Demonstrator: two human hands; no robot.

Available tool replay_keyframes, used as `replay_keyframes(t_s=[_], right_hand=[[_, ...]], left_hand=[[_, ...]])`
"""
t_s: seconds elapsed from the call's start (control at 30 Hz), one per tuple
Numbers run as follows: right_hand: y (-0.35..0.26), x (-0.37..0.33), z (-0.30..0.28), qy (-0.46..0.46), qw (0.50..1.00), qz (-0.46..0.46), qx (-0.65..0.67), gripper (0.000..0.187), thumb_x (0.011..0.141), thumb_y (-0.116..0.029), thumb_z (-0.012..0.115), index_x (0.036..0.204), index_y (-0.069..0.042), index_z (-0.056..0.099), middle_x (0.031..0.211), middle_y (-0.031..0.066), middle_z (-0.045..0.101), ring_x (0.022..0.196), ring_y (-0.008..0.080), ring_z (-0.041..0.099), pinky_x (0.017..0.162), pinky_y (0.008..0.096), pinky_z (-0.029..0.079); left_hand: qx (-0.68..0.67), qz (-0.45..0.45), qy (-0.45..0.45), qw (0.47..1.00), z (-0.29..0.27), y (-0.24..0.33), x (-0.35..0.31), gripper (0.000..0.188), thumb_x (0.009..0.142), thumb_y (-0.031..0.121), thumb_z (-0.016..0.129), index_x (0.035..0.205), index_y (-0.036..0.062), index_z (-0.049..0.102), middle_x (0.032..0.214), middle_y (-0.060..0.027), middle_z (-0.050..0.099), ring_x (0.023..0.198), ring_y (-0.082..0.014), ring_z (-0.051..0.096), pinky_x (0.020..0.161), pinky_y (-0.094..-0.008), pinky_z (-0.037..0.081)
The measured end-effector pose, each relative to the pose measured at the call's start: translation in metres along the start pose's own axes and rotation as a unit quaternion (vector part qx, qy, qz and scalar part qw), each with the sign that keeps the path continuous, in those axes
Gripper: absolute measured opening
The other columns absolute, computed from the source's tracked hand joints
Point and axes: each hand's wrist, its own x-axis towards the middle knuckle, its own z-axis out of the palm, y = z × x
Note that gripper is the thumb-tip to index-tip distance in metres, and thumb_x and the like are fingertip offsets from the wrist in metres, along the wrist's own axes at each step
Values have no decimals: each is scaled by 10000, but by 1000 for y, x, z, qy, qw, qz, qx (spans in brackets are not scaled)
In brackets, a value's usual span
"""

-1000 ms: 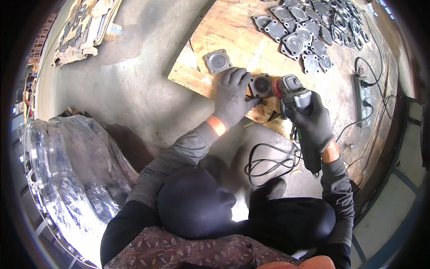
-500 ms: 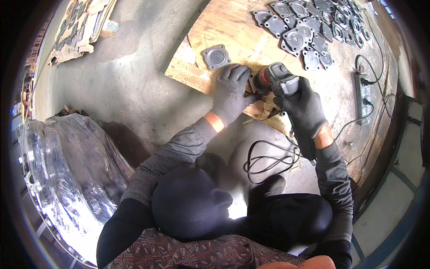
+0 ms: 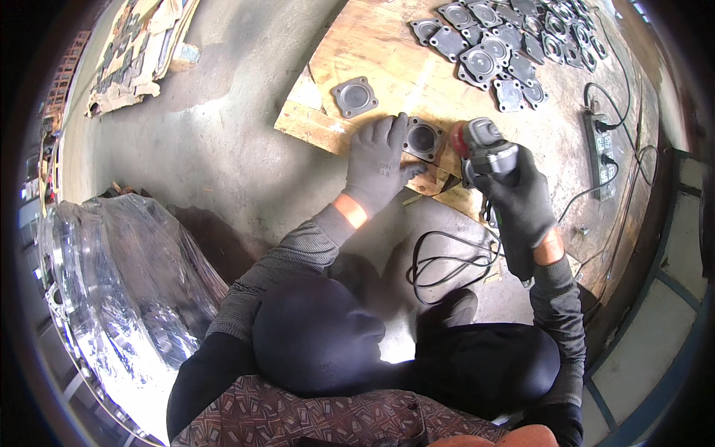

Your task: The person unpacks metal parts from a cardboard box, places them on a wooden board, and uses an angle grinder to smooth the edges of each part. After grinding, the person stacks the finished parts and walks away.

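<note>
My right hand [image 3: 519, 195], in a dark grey glove, grips an angle grinder [image 3: 491, 153] with a grey head and a reddish disc edge. The grinder is just right of a square metal flange plate [image 3: 423, 139] with a round recess and corner holes, apart from it. Beside that plate's left edge lies my gloved left hand [image 3: 376, 164], fingers stretched out and thumb spread below the plate; index finger and plate seem to touch. Another flange plate [image 3: 354, 97] rests alone farther left on the wooden board [image 3: 372, 45].
Many similar plates [image 3: 482, 65] are heaped at the far right of the board. A power strip [image 3: 602, 156] with plugged cords lies at the right. Coiled black cable [image 3: 447, 261] hangs below the near edge. Plastic-wrapped goods [image 3: 126, 261] stand at the left.
My right hand has moved the grinder to the right, off the plate, which now shows fully. My left hand has shifted slightly left and its fingers have straightened.
</note>
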Motion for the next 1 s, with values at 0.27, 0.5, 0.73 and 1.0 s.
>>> replay_keyframes(t_s=[0.27, 0.5, 0.73, 1.0], right_hand=[[-13, 16, 13, -55, 998, -10, -32, 543, 896, -309, 887, 1286, -36, 627, 1090, 253, 812, 1066, 436, 807, 876, 482, 627], [-13, 19, 11, -70, 995, 12, -66, 557, 909, -293, 873, 1323, -35, 605, 1078, 228, 817, 1042, 408, 813, 882, 463, 623], [9, -3, -11, 23, 999, 7, 48, 643, 891, -332, 917, 1359, 1, 628, 1136, 172, 816, 1037, 240, 797, 914, 396, 630], [6, -11, -12, 27, 999, 18, -12, 676, 861, -370, 944, 1345, -9, 641, 1123, 184, 815, 1011, 264, 807, 898, 405, 636]], left_hand=[[-64, 50, 12, 997, 6, -11, 3, 740, 815, 365, 936, 1454, 111, 664, 1295, -59, 643, 1212, -289, 598, 999, -482, 482], [-60, 38, 3, 997, 4, -8, 2, 694, 841, 349, 917, 1446, 107, 679, 1294, -55, 646, 1205, -292, 599, 993, -482, 477], [14, 180, -37, 983, -17, -24, 34, 782, 926, 318, 825, 1595, 46, 523, 1560, -169, 565, 1434, -370, 526, 1210, -532, 420], [36, 22, -104, 994, -6, -12, 27, 900, 864, 461, 898, 1609, 119, 525, 1350, -138, 664, 1307, -358, 594, 1114, -508, 489]])
